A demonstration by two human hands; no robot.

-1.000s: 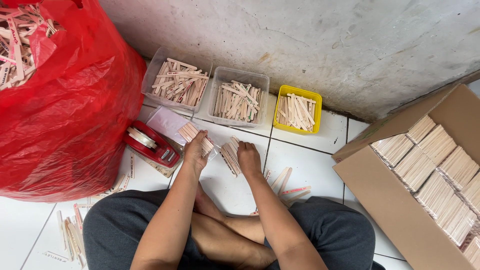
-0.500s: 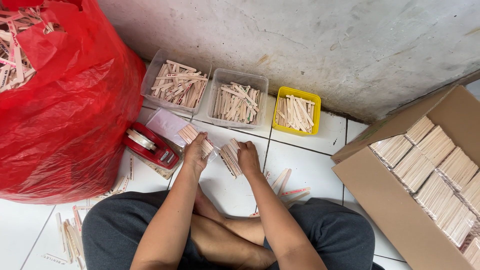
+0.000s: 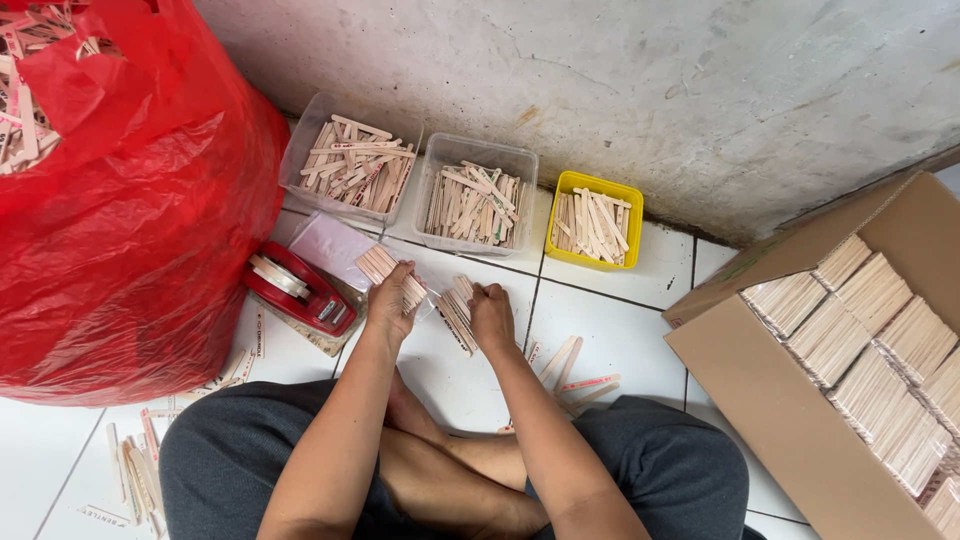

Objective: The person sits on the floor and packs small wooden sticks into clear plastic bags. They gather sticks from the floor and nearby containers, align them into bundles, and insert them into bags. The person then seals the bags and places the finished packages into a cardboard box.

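Observation:
I sit cross-legged on a white tiled floor. My left hand grips a neat stack of flat wooden sticks, fanned toward the upper left. My right hand holds a second bundle of wooden sticks angled down-left. The two hands are close together, a small gap between them. A red tape dispenser sits just left of my left hand. A thin clear plastic sheet lies under and behind the stack.
A big red plastic bag full of sticks fills the left. Two clear tubs and a yellow tub of sticks line the concrete wall. An open cardboard box of bundled sticks stands right. Loose sticks litter the floor.
Both hands stay at the same spot on the floor. They have shifted the bundles slightly; the left stack sits a little more squared up in the hand.

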